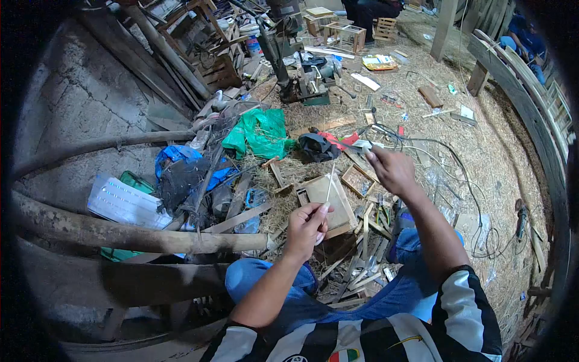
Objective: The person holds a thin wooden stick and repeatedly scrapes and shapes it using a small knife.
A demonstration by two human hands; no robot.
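Note:
My left hand (306, 229) is closed in a pinch around a thin pale stick (330, 184), which points up and away from me. My right hand (393, 172) is raised to the right, its fingers closed on a slim dark tool (341, 141) that reaches out to the left; its exact kind I cannot make out. Below and between the hands rests a light wooden box (338, 208). Beside it lies a small wooden tray (357, 181). Pliers (382, 218) sit among the wood scraps near my knees.
Green plastic (259, 133) and a black bag (318, 148) lie ahead. A drill-press-like machine (301, 84) stands beyond. Cables (449, 154) and an angle-grinder-like tool (520, 218) are on the right. A wooden pole (145, 232) crosses the left. Other people (525, 45) are farther back.

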